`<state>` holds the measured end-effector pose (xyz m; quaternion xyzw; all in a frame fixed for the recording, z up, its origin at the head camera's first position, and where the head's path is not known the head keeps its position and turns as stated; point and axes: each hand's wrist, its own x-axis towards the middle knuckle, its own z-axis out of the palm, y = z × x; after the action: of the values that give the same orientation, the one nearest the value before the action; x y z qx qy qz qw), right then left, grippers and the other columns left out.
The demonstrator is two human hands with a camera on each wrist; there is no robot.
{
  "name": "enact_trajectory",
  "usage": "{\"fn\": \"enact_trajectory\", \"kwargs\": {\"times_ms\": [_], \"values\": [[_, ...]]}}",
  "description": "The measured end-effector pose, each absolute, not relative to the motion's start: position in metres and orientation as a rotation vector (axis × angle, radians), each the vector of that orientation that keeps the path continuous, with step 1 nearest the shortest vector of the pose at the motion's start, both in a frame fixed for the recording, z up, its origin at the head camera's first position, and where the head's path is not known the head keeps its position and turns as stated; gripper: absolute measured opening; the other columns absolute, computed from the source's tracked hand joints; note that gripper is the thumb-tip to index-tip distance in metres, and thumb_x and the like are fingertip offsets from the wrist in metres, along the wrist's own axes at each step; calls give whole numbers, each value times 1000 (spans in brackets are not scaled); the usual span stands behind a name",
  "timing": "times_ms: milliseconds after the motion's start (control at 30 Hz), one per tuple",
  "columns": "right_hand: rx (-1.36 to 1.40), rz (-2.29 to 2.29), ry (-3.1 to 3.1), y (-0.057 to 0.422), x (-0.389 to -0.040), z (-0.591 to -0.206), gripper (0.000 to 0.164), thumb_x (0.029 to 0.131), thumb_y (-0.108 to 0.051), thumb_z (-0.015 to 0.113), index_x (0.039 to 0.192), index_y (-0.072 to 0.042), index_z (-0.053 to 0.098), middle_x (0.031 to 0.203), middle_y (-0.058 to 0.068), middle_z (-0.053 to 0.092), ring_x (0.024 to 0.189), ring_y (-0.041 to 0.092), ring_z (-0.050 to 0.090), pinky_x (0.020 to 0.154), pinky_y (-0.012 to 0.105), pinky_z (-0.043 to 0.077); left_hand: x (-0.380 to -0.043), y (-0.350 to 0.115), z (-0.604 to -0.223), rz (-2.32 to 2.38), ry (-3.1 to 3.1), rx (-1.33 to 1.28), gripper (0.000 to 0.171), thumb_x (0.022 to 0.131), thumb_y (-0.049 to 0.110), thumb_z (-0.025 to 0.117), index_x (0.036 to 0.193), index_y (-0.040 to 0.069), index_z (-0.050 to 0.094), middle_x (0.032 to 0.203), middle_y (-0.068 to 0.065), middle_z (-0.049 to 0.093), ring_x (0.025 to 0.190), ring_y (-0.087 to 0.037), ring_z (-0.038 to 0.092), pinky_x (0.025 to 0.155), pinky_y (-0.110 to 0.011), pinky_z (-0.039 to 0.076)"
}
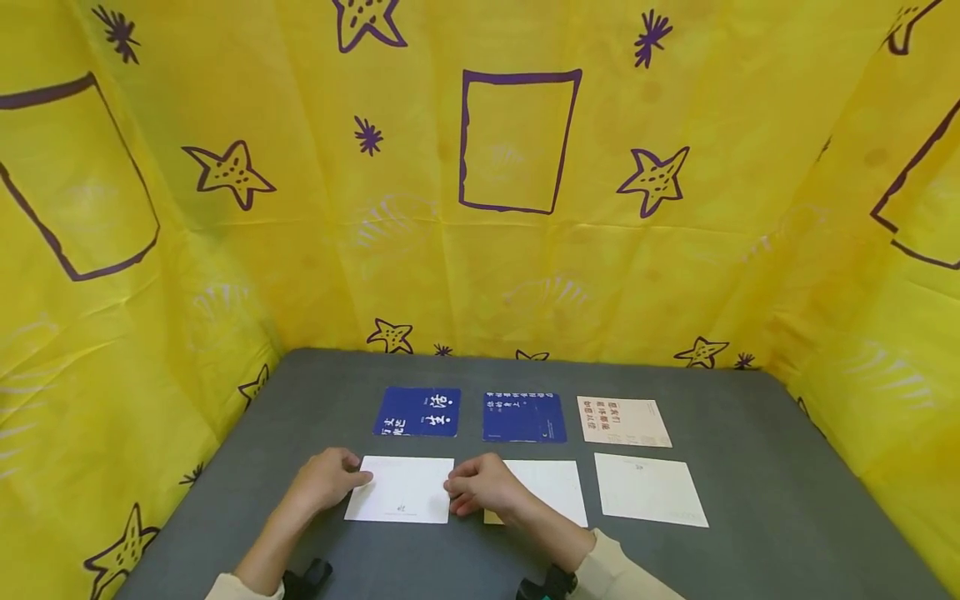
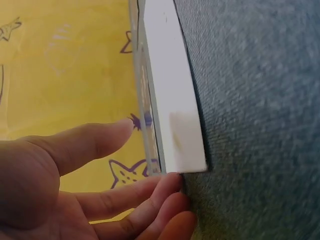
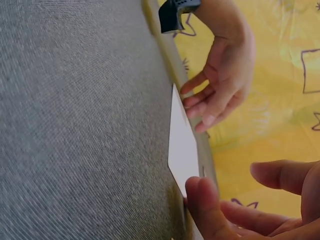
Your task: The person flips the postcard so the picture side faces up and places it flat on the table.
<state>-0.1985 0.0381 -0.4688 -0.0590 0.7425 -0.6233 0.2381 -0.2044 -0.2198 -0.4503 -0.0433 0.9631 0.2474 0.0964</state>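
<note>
A white card (image 1: pixel 405 487) with a small dark mark near its lower edge lies flat at the front left of the grey table. My left hand (image 1: pixel 324 481) is at its left edge; in the left wrist view the fingertips (image 2: pixel 172 181) touch the short end of the card (image 2: pixel 175 90), and the thumb stands apart from it. At the opposite edge is my right hand (image 1: pixel 486 485), its fingertips (image 3: pixel 200 192) touching the card while the thumb is held away. A second white card (image 1: pixel 551 483) lies partly hidden under the right hand and forearm.
Another off-white card (image 1: pixel 648 492) lies at the front right. Behind is a row with a blue card (image 1: pixel 416 412), another blue card (image 1: pixel 525 421) and a cream card (image 1: pixel 626 423) with reddish writing. Yellow patterned cloth (image 1: pixel 517 283) stands around the grey table (image 1: pixel 780 500).
</note>
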Motion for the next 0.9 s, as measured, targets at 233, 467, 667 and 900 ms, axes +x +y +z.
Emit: {"fn": "enact_trajectory", "kwargs": {"times_ms": [233, 467, 667, 900], "values": [[-145, -1722, 2039, 37, -198, -470, 25, 89, -5, 66, 107, 13, 65, 86, 18, 71, 65, 16, 68, 58, 28, 58, -202, -218, -449, 776, 2859, -117, 38, 83, 26, 74, 104, -5, 67, 103, -21, 69, 94, -36, 62, 83, -53, 49], [-154, -1701, 2049, 37, -197, -471, 26, 89, -6, 66, 108, 12, 66, 84, 17, 70, 66, 18, 69, 59, 30, 59, -202, -221, -455, 878, 2835, -136, 36, 82, 22, 74, 102, -7, 67, 101, -23, 69, 94, -35, 63, 83, -51, 50], [-154, -1706, 2058, 38, -198, -471, 25, 89, -6, 66, 107, 12, 66, 84, 18, 70, 65, 17, 68, 58, 29, 59, -205, -224, -458, 1059, 2746, -173, 38, 83, 16, 72, 106, -13, 64, 98, -22, 67, 85, -27, 63, 72, -41, 54], [-162, -1710, 2066, 39, -198, -470, 25, 89, -6, 66, 106, 12, 66, 84, 17, 70, 64, 15, 67, 59, 30, 59, -206, -227, -459, 1184, 2680, -227, 28, 85, 13, 68, 100, -11, 68, 87, -13, 65, 75, -20, 57, 59, -29, 48]]}}
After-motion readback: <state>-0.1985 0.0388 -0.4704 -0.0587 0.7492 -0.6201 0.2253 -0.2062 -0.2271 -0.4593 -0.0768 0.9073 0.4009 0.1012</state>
